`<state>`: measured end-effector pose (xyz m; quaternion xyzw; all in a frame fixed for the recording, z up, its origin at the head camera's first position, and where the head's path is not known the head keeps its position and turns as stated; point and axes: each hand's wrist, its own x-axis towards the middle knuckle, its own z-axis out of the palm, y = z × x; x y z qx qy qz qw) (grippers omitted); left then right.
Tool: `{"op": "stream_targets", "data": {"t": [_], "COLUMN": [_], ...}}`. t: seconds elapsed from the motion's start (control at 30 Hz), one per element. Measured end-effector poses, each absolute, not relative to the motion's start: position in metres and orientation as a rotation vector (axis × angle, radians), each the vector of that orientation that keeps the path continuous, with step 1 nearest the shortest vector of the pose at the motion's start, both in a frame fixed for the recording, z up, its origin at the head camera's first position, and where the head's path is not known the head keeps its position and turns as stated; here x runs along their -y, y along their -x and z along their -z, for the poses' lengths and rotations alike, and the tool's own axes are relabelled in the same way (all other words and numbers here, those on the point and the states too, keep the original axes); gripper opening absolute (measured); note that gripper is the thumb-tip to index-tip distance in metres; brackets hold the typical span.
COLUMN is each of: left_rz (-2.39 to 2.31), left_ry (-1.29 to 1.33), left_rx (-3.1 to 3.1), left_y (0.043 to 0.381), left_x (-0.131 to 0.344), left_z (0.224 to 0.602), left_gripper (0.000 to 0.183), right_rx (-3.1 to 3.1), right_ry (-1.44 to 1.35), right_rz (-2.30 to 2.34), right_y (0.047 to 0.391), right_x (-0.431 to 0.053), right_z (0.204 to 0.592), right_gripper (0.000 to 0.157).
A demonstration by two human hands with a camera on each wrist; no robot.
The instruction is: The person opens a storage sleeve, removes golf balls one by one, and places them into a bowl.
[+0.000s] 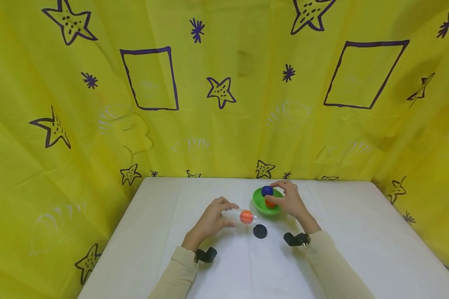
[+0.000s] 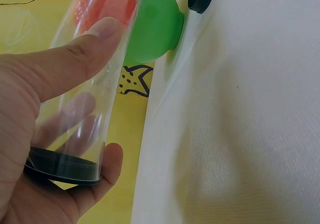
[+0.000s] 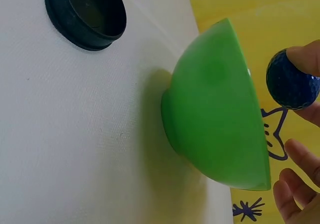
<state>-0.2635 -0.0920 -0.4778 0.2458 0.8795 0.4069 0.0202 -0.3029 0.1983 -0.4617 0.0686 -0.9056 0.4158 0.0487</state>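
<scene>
My left hand [image 1: 211, 216] grips a clear plastic tube [image 2: 82, 119], with an orange ball [image 1: 246, 216] inside near its uncapped end. A black cap [image 2: 65, 168] closes the tube's other end, beside my palm. Over the green bowl [image 3: 215, 104], my right hand [image 1: 292, 201] pinches a dark blue golf ball [image 3: 289, 81] between thumb and fingers, just above the rim. Another orange ball [image 1: 270, 204] shows in the bowl, partly covered by my right thumb. In the right wrist view the bowl's inside is hidden.
A loose black cap [image 1: 260, 231] lies on the white-covered table [image 1: 239, 270], between my hands and in front of the bowl. Behind the table hangs a yellow curtain [image 1: 224, 133] printed with stars, and it runs along both sides too.
</scene>
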Motion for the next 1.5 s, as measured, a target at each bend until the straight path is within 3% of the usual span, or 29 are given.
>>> {"op": "stream_targets", "data": {"t": [1.27, 1.5], "left_rz": [-1.238, -1.242], "left_ry": [-0.778, -0.773], "left_rx": [-2.764, -2.760], "left_y": [0.264, 0.265], "left_x": [0.092, 0.093], "left_z": [0.482, 0.482], "left_gripper": [0.047, 0.048], "right_rx": [2.832, 2.818], "right_ry": [-0.310, -0.302], "right_rz": [-1.102, -1.139], "right_y": [0.312, 0.309], "right_x": [-0.192, -0.193], "right_z": [0.483, 0.485], "right_gripper": [0.043, 0.030]}}
